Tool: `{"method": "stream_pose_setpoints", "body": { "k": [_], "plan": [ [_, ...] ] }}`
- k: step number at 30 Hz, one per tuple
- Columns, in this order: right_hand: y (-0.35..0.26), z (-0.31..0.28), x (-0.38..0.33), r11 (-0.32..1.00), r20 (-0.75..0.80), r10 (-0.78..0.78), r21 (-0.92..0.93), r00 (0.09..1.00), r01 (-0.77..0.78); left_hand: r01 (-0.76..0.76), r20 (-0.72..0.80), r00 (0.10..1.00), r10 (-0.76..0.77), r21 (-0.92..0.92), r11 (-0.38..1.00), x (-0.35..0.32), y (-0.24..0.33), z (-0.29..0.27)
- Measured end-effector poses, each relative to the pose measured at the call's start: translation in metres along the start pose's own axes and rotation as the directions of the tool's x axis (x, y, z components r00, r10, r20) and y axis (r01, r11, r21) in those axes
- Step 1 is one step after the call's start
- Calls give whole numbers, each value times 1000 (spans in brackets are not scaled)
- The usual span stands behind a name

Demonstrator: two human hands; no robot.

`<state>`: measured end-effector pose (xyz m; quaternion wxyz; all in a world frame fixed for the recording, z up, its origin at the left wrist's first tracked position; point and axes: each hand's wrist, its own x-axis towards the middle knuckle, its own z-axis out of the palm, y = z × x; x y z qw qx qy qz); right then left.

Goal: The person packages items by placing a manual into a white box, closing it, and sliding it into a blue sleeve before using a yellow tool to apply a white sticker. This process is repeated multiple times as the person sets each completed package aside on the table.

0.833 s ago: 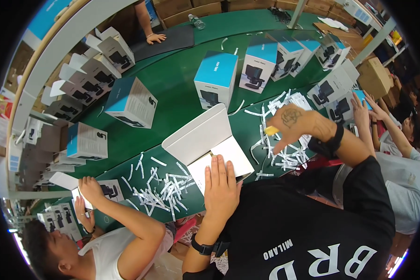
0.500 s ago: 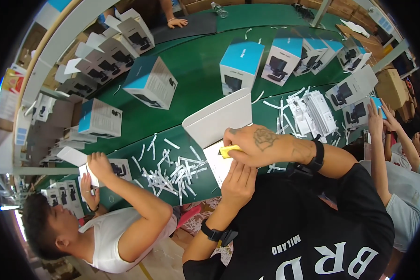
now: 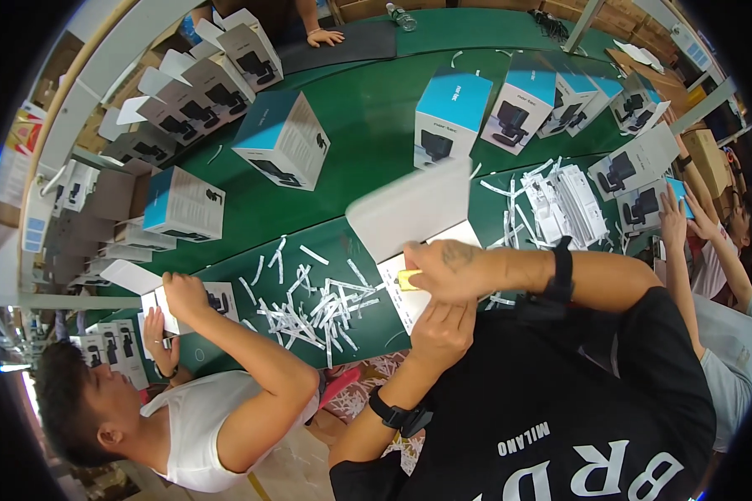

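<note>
Two hands, right hand (image 3: 445,269) and left hand (image 3: 443,327), on one white box (image 3: 414,219); seemingly one yellow piece (image 3: 409,280).

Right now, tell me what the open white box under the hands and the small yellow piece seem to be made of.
Open white box: matte cardboard, likely; thin flat lid, sharp folds, no shine. Small yellow piece in the right hand: possibly plastic or paper; too small to tell.

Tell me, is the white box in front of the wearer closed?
No, the white box has its lid raised while the right hand holds a yellow piece over it.
</note>
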<state>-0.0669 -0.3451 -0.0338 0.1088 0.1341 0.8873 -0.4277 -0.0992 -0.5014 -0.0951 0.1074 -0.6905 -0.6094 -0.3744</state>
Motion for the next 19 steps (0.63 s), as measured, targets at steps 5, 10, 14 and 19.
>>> {"method": "stream_pose_setpoints", "body": {
  "k": [5, 10, 14, 19],
  "plan": [
    [-16, 14, -17, 835, -107, -211, -537, 972, 122, 6, 104, 995, -2, -33, 999, -8, 1, -2],
    [-18, 10, -15, 892, -77, -109, -448, 991, 63, 13, 41, 999, -14, 11, 1000, -3, 9, -3],
    [-1, 6, 1, 990, -58, -64, -133, 996, 56, -7, 13, 1000, 7, 33, 999, 7, 5, -8],
    [-9, -11, -13, 995, -13, 42, -92, 999, -43, -7, 101, 995, 7, 2, 1000, 5, 5, -2]
  ]
}}
